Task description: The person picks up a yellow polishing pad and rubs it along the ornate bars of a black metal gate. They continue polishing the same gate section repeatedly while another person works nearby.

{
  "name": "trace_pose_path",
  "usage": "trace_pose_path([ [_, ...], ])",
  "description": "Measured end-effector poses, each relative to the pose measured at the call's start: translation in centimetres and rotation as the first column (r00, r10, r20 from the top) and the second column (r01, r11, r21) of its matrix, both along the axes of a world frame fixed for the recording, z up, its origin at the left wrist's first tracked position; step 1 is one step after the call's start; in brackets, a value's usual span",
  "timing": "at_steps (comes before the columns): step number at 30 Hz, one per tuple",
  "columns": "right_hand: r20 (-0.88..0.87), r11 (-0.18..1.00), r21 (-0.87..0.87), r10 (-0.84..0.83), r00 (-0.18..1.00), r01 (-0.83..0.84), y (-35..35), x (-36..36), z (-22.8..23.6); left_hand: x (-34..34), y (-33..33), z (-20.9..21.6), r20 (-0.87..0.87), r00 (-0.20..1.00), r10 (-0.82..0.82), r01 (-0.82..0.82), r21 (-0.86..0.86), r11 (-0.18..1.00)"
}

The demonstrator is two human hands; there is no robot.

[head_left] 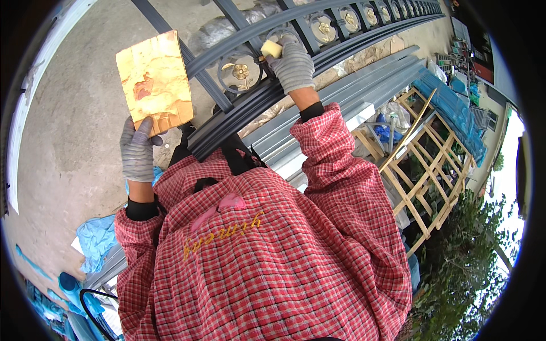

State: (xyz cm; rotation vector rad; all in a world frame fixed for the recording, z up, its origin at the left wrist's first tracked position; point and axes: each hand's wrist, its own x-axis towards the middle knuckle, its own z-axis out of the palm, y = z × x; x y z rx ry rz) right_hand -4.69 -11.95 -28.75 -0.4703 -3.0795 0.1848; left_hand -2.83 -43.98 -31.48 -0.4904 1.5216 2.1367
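My left hand point(137, 152), in a grey striped glove, grips the lower edge of a flat rectangular board point(162, 85). Its face is crinkled and coated shiny gold, with a reddish-brown patch near the middle. Between the gloved fingers of my right hand point(293, 66) is a small pale-yellow sponge block point(272, 49). That hand is over the dark grey metal railing point(230, 122), beside a ring that frames a gold flower ornament point(240, 71). The hand partly covers the neighbouring ring. More gold flowers point(325, 28) run along the railing toward the upper right.
Long grey metal profiles point(335, 105) lie to the right of the railing. Beyond them are a wooden slatted frame point(424, 176) and blue sheeting point(455, 111). Concrete floor point(68, 125) spreads to the left, with a crumpled blue plastic sheet point(96, 241) at lower left.
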Motion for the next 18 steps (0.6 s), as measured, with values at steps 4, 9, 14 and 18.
trace_pose_path([
  [4, 0.038, 0.983, -0.105, -0.15, 0.988, 0.153, 0.7, -0.7, 1.2, 0.0, -0.2, -0.1, 0.011, 1.0, 0.011, -0.011, -0.013, 1.0],
  [9, -0.052, 0.995, -0.052, -0.085, 0.995, 0.082, 0.5, -0.2, -0.1, 0.0, -0.1, -0.1, 0.009, 1.0, 0.005, -0.005, -0.001, 1.0],
  [14, -0.091, 0.999, -0.04, 0.014, 0.996, -0.017, 0.1, 0.2, 0.1, 0.0, -0.3, -0.7, 0.007, 1.0, 0.018, -0.018, -0.004, 1.0],
  [18, 0.101, 0.999, 0.016, -0.046, 0.994, 0.044, -0.5, 0.1, -0.3, 0.0, -0.1, -0.4, 0.014, 1.0, 0.018, -0.018, -0.005, 1.0],
])
